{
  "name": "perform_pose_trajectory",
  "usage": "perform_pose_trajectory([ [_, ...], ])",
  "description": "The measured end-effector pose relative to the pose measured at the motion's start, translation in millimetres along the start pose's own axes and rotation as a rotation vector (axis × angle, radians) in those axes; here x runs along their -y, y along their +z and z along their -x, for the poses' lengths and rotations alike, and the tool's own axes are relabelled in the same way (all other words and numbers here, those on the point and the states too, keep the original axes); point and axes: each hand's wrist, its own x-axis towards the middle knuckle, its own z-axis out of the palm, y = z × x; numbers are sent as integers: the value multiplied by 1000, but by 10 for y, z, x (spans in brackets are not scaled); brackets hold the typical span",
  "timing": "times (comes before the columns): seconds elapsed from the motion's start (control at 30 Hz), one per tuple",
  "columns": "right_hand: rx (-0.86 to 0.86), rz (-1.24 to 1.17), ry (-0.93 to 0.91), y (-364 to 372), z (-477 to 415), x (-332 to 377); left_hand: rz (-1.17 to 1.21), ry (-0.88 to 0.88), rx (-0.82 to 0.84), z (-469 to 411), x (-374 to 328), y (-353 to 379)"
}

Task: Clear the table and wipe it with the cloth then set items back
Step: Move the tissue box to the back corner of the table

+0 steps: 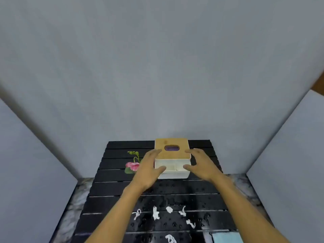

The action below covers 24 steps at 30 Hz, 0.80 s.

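A white tissue box [171, 142] with a wooden lid and an oval slot stands at the back middle of the black slatted table [108, 188]. My left hand [149, 171] clasps its left side, thumb on the front compartment rim. On the right side, my right hand [201, 165] holds it the same way. A light blue cloth [226, 237] lies at the table's near right edge, partly cut off. Several white paper scraps [155, 213] and water drops are scattered over the near half of the table.
A pink artificial flower [133, 165] with a green stem lies on the table just left of the box, partly behind my left hand. Grey walls close in behind and on both sides. Marbled floor [82, 193] shows around the table.
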Motion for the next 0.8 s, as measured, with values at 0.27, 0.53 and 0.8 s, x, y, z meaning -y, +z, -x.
perform_pose_trajectory([
  [0.27, -118, -69, -59, 438, -244, -350, -86, 58, -150, -161, 393, 509],
  [0.53, -264, -170, -163, 792, -382, -610, -81, 108, -300, -199, 620, 784],
  [0.8, -349, -296, -152, 835, -340, -858, -4, 103, -346, -268, 640, 841],
])
